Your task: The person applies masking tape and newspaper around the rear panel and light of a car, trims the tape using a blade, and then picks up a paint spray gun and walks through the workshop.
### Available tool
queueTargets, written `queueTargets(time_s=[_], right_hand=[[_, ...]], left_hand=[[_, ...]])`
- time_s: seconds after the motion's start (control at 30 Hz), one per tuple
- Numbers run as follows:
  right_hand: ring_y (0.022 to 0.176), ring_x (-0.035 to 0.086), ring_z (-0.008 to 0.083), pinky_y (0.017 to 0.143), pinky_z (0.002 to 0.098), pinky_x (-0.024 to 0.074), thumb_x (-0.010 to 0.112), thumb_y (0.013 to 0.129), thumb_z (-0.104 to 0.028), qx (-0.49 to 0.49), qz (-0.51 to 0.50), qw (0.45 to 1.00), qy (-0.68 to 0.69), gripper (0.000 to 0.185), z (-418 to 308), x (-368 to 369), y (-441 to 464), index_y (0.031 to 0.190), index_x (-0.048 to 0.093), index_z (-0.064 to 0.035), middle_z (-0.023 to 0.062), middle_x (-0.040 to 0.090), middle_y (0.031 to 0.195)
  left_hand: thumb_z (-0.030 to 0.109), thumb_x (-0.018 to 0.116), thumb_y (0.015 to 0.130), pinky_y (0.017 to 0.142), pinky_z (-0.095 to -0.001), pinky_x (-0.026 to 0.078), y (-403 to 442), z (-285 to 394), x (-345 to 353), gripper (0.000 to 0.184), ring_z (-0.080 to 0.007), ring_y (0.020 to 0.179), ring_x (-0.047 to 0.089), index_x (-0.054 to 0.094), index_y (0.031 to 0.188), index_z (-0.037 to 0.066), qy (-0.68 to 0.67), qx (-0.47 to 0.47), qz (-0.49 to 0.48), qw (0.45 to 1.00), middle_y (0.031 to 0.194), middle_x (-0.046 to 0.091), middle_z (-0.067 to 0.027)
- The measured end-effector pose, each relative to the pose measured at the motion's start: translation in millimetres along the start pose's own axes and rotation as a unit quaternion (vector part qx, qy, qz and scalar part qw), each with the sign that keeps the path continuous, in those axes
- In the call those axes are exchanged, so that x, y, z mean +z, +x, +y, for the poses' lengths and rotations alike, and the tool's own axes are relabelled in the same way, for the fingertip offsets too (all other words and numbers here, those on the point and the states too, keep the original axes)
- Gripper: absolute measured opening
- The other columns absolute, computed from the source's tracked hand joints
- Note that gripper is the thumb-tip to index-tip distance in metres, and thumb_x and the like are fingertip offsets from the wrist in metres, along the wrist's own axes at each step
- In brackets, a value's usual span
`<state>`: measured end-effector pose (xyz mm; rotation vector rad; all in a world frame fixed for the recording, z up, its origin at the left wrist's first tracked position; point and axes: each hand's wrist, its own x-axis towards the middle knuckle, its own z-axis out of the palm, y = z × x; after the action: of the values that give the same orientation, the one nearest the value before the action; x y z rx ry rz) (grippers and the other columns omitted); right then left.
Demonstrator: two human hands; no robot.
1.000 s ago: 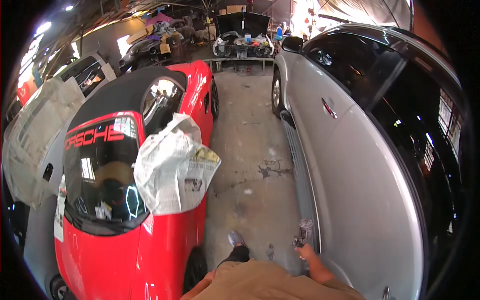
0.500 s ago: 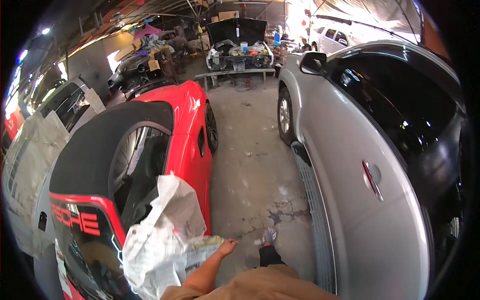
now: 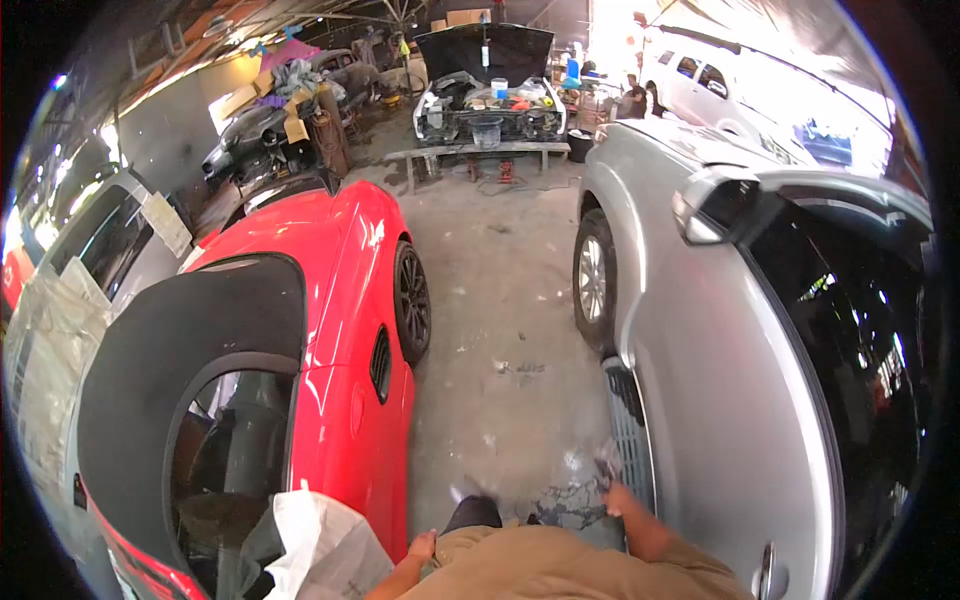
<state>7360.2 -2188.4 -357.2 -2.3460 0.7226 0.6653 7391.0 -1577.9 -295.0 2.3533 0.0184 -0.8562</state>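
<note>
My left hand (image 3: 424,547) hangs low beside the red car (image 3: 345,425), fingers loosely curled, with nothing visible in them. White paper sheeting (image 3: 325,550) covers part of that car just left of this hand. On the other side, my right hand (image 3: 620,498) is lowered near the running board (image 3: 627,425) of the silver car (image 3: 700,390). Its fingers are closed around a small greyish thing, too blurred to name. One of my shoes (image 3: 462,492) shows on the floor between the cars.
The concrete floor (image 3: 495,300) runs forward between both cars. Ahead, a low bench (image 3: 470,152) stands before a car with its hood (image 3: 485,55) raised. A dark bucket (image 3: 580,145) sits to its right. The silver car's mirror (image 3: 715,205) juts out at right.
I have moved forward along the aisle, and the car door handle has slid down the view. My left hand has dropped lower and left. My right hand has come into view.
</note>
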Motion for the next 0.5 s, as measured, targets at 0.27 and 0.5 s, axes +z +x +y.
queueTargets(time_s=[0.27,0.5], right_hand=[[0.055,0.068,0.0205,0.046,0.0350,0.0556,0.074,0.093,-0.023,0.026,0.039,0.959,0.279,0.043,-283.5,-192.7,119.9,0.127,0.059,-0.0028,0.0132,0.071,0.091],[0.099,0.071,0.0346,0.084,0.0557,0.0599,0.076,0.092,-0.032,-0.067,0.061,0.992,0.086,0.046,-251.4,-149.9,220.9,0.129,0.063,-0.0078,0.0153,0.072,0.109]], left_hand=[[0.030,0.054,0.095,0.090,-0.0536,0.053,222.2,70.3,-136.5,0.034,-0.0402,0.106,0.068,0.074,0.104,0.005,0.220,0.139,-0.141,0.955,0.108,0.072,-0.0229],[0.029,0.052,0.096,0.082,-0.0477,0.053,416.9,143.3,-298.9,0.033,-0.0368,0.092,0.070,0.072,0.100,0.003,0.036,0.063,0.060,0.996,0.097,0.073,-0.0199]])
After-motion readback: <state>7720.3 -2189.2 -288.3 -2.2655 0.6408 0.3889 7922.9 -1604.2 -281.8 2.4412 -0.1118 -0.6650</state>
